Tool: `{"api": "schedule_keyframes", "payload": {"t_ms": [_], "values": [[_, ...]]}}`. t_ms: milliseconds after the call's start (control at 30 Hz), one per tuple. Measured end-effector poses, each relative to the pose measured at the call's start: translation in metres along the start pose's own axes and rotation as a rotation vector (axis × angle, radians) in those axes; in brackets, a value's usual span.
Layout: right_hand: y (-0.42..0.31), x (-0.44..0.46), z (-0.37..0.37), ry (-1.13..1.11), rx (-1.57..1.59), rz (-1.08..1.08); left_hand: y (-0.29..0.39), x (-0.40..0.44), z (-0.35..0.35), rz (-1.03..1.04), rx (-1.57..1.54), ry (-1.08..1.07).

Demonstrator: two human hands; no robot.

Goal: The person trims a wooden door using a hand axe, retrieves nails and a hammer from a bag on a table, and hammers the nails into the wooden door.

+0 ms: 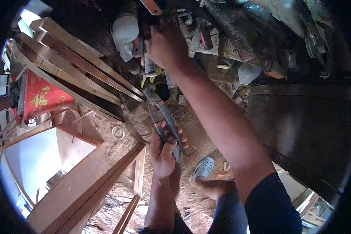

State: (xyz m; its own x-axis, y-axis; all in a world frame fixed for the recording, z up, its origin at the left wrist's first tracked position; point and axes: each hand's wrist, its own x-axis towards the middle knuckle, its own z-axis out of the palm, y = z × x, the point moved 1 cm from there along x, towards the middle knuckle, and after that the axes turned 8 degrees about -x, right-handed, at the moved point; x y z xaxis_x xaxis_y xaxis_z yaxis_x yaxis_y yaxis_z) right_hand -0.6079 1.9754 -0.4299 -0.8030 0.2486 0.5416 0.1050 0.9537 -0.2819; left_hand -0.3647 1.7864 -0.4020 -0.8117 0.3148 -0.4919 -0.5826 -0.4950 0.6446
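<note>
Grip: left hand closed around the handles of a two-handled metal tool, whose head points up toward the shelf area; right hand in among the stored tools, its fingertips hidden, so whether it is open or holding something cannot be told. Largest element: dark wooden panel, at the right, beyond the outstretched right arm. Next, long curved boards, at the left, their near ends close to the metal tool's head; swinging it that way would likely knock them. Below, pale-sided wooden frame, best given clearance by the left forearm. Smaller: white rounded object and red-marked tool, both just beside the right hand; a reach from above, fingers meeting handles rather than edges, should disturb these least. Red-and-black handle, lying to the right of that hand. Smallest detail: left fingers wrapped about the spread handles; for good control, the palm should support their weight, with no fingertip between them where closing could pinch.
</note>
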Motion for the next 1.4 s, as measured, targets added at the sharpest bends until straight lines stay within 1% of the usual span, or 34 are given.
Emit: {"api": "schedule_keyframes", "payload": {"t_ms": [100,200,300,433,533,567,667,700,800,833,933,967,1067,1133,1167,1233,1267,1300,1367,1400], "values": [[-0.007,0.026,0.026,-0.029,0.026,0.079,0.01,0.001,-0.001,0.012,0.06,0.029],[-0.008,0.047,0.018,-0.289,-0.07,-0.045,0.017,0.004,-0.005,0.031,0.071,0.001],[-0.004,0.069,0.015,-0.198,-0.084,0.054,0.021,0.004,-0.009,0.045,0.063,-0.009],[0.018,0.078,0.015,-0.161,-0.039,-0.021,0.029,0.004,0.005,0.008,0.042,0.055],[0.017,0.074,-0.012,-0.31,0.647,0.299,0.025,0.007,0.009,-0.001,0.014,0.074],[0.009,0.058,-0.02,-0.319,1.043,0.603,0.022,0.009,0.007,0.002,0.004,0.071],[0.007,0.028,-0.034,-0.314,1.399,0.675,0.01,0.01,0.0,0.033,0.001,0.015],[0.0,0.024,-0.041,-0.248,1.438,0.751,0.008,0.01,-0.001,0.025,-0.001,0.015],[-0.01,0.003,-0.072,-0.409,1.741,0.943,0.004,0.009,-0.003,0.008,-0.012,0.004],[-0.007,-0.01,-0.075,-0.492,1.802,0.832,0.004,0.009,-0.003,0.009,-0.024,-0.004],[0.003,-0.039,-0.09,-0.626,1.755,0.753,0.0,0.004,-0.006,0.017,-0.066,-0.012],[0.005,-0.048,-0.093,-0.603,1.709,0.718,-0.001,0.003,-0.007,0.023,-0.082,-0.015],[0.024,-0.092,-0.108,-0.714,1.919,0.733,-0.001,-0.002,-0.008,0.026,-0.112,-0.013],[0.024,-0.136,-0.144,-0.756,1.802,0.727,-0.002,-0.004,-0.008,0.051,-0.107,-0.014],[0.022,-0.163,-0.157,-0.77,1.761,0.58,0.0,-0.006,-0.006,0.065,-0.109,-0.017],[0.003,-0.201,-0.193,-0.723,1.703,0.557,0.005,-0.011,0.0,0.085,-0.1,0.087],[-0.006,-0.208,-0.203,-0.714,1.683,0.682,0.007,-0.016,0.005,0.084,-0.096,0.135],[-0.015,-0.214,-0.214,-0.699,1.663,0.809,0.008,-0.02,0.004,0.091,-0.075,0.06],[-0.004,-0.217,-0.208,-0.747,1.615,1.022,-0.002,-0.023,-0.014,0.129,0.046,0.089],[0.001,-0.216,-0.217,-0.75,1.41,1.033,-0.003,-0.028,-0.014,0.161,0.106,0.101]]}}
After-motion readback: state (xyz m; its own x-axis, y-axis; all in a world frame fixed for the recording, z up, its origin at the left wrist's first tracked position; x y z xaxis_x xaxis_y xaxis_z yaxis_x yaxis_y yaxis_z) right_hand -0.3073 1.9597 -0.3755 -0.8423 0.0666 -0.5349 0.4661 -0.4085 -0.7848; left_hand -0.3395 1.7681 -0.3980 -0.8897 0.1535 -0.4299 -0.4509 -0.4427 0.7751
